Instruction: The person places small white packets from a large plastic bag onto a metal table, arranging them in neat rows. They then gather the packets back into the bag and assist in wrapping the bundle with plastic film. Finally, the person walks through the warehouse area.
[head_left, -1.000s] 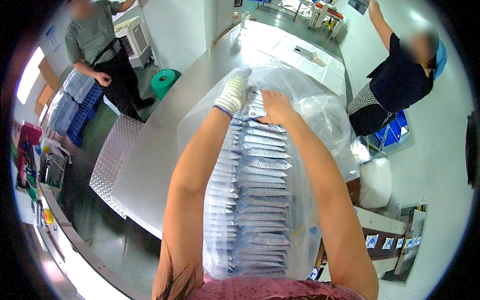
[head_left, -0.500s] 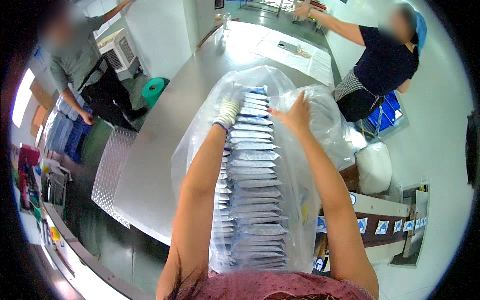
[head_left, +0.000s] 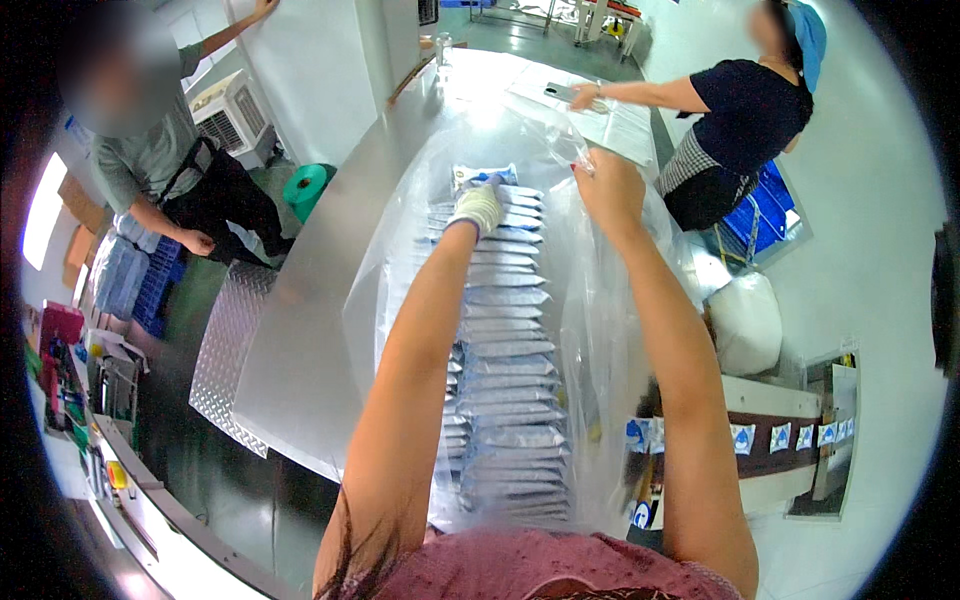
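A long row of pale blue-and-white sealed packets [head_left: 508, 370] stands on edge inside a large clear plastic bag [head_left: 590, 330] on the metal table. My left hand [head_left: 477, 208], in a white knitted glove, curls over the packets near the far end of the row. Just beyond its fingers a packet [head_left: 485, 174] lies with its printed face up. To the right, my bare right hand [head_left: 612, 188] pinches the bag's edge and holds it up, away from the packets. A second row of packets partly shows under my left forearm.
A co-worker at far right reaches a hand [head_left: 588, 97] toward a phone [head_left: 560, 92] on white sheeting. Another person stands at far left beside a green roll [head_left: 305, 188]. At right, a conveyor [head_left: 770, 437] carries spaced packets beside a white sack [head_left: 745, 322].
My left hand has shifted from the row's left side onto its far packets. My right hand has risen and now grips the bag. The right co-worker's arm has lowered toward the phone.
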